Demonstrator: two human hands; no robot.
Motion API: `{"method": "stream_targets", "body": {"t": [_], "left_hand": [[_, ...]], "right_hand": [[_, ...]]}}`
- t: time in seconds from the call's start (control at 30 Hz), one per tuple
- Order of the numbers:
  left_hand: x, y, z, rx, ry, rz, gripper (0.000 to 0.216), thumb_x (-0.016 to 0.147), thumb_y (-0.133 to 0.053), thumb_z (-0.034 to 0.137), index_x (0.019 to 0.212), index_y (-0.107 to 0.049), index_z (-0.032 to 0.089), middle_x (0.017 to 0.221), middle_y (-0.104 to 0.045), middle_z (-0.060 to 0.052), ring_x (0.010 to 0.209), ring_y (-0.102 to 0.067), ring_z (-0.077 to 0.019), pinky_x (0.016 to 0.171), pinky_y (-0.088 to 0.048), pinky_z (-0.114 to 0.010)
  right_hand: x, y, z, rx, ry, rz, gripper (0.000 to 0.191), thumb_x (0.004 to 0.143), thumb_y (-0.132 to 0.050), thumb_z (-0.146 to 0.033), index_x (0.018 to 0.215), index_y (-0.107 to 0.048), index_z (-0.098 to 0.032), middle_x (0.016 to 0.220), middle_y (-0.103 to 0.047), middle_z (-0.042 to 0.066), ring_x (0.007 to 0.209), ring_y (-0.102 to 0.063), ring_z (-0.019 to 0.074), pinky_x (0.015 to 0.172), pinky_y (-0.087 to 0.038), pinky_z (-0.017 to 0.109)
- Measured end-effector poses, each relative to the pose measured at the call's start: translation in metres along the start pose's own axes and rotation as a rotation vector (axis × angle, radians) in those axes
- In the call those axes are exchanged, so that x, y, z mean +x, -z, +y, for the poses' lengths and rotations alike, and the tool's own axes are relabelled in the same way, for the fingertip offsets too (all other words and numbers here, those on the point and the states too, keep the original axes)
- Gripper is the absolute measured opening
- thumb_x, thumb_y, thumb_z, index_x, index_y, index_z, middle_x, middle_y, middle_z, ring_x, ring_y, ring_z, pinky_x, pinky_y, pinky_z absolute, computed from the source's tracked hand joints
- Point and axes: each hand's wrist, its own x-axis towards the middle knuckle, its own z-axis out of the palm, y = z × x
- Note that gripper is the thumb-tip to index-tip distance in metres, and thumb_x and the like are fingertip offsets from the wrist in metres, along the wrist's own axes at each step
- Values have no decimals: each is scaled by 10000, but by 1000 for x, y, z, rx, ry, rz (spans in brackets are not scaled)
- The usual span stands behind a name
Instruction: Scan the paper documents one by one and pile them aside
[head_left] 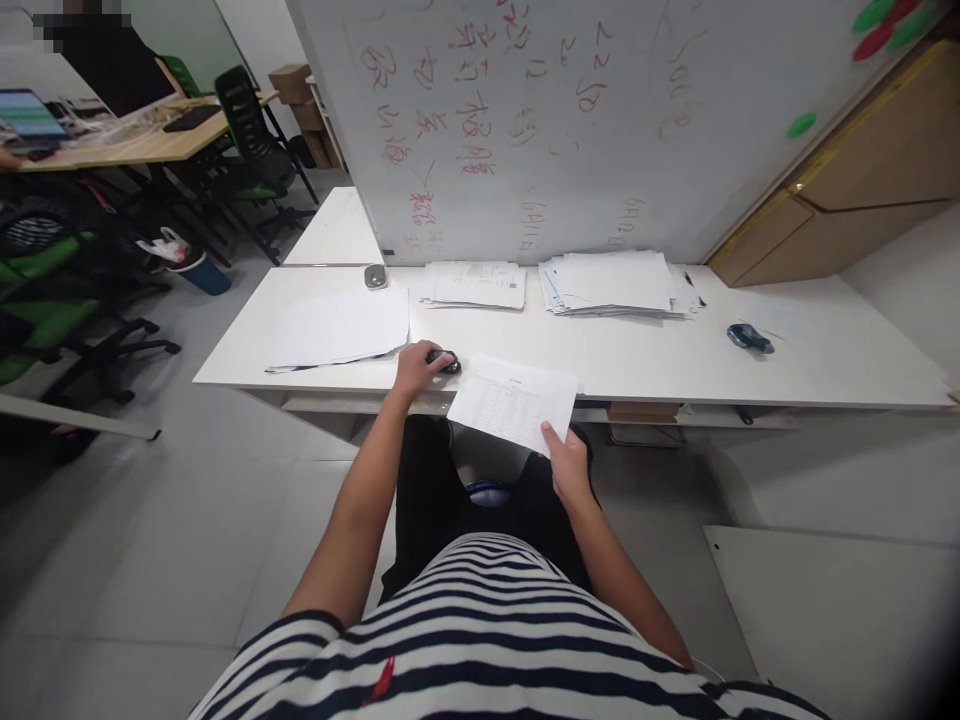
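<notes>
My left hand (418, 368) rests at the desk's front edge, its fingers closed round a small glossy black object (444, 362) that looks like a stapler. Most of its near end is hidden by the fingers. In my right hand (568, 462) is a white printed sheet (514, 398), pinched at its lower right corner with the thumb on top. The sheet bears a table of lines and reaches over the desk edge above my lap. Its upper left corner lies close to the black object. Left of my left hand lies a pile of blank-looking white paper (341, 328).
At the back of the white desk (645, 360) lie a printed paper stack (476, 285), a thicker stack (611, 282) and a small grey rounded box (375, 277). A dark teal item (750, 338) is at right. Behind stands a whiteboard (510, 120); cardboard (847, 190) leans right.
</notes>
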Motion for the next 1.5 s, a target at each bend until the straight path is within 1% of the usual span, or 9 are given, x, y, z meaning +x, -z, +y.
{"method": "stream_targets", "body": {"t": [0.17, 0.3, 0.7, 0.97, 1.1, 1.23, 1.3, 1.43, 1.5], "left_hand": [[-4, 4, 8, 46, 2, -72, 336, 785, -575, 534, 875, -659, 221, 873, -681, -39, 839, -588, -208, 756, -414, -329], [-7, 6, 12, 38, 8, -80, 318, 790, -574, 528, 875, -654, 232, 891, -682, -24, 866, -591, -203, 776, -423, -326], [-6, 5, 11, 2, 39, -78, 302, 778, -599, 505, 876, -659, 225, 871, -679, -20, 845, -592, -192, 772, -435, -322], [-6, 7, 14, -3, 28, -113, 333, 766, -602, 543, 871, -653, 231, 872, -675, -21, 858, -592, -199, 778, -437, -334], [-13, 6, 22, 29, 5, -85, 322, 778, -592, 542, 874, -635, 237, 927, -676, -19, 929, -583, -204, 894, -403, -364], [-19, 4, 28, 54, -14, -48, 290, 804, -573, 509, 940, -595, 254, 1078, -652, -13, 1089, -531, -215, 1036, -291, -397], [-18, 4, 29, 71, -3, -78, 293, 808, -567, 506, 969, -576, 262, 1128, -630, -14, 1160, -487, -226, 1070, -245, -414], [-8, 4, 28, 136, 71, -243, 356, 786, -571, 534, 1025, -551, 272, 1152, -598, -37, 1263, -385, -278, 1101, -149, -504], [-3, 4, 28, 163, 101, -305, 373, 769, -578, 551, 1008, -550, 266, 1145, -589, -48, 1274, -365, -297, 1094, -137, -533]], "right_hand": [[7, -18, -1, -58, 6, -23, 462, 732, -708, -442, 1082, -682, -143, 1143, -684, 98, 1074, -634, 270, 979, -472, 440], [9, -26, -1, -118, 23, -30, 448, 733, -698, -437, 1065, -689, -136, 1124, -691, 108, 1060, -641, 279, 963, -482, 443], [8, -15, 3, -147, 71, 15, 456, 743, -688, -450, 1082, -684, -146, 1130, -689, 108, 1053, -645, 278, 959, -482, 450], [10, -31, -1, -160, 63, -114, 469, 741, -682, -482, 1074, -684, -151, 1121, -694, 104, 1044, -647, 279, 943, -494, 440], [14, -40, 4, -146, 21, -158, 458, 733, -687, -478, 1058, -688, -155, 1103, -701, 102, 1015, -659, 279, 913, -512, 439], [15, -43, 10, -111, -21, -142, 459, 722, -702, -460, 1057, -684, -147, 1098, -702, 107, 1020, -656, 283, 914, -512, 445], [16, -41, 11, -108, -18, -148, 456, 726, -701, -455, 1063, -683, -149, 1109, -698, 104, 1038, -649, 283, 931, -502, 448], [16, -39, 14, -128, 4, -157, 450, 743, -688, -458, 1074, -681, -153, 1129, -691, 98, 1053, -641, 276, 953, -488, 449], [16, -39, 15, -146, 11, -148, 450, 748, -683, -463, 1071, -681, -150, 1123, -693, 99, 1056, -638, 277, 956, -485, 450]]}}
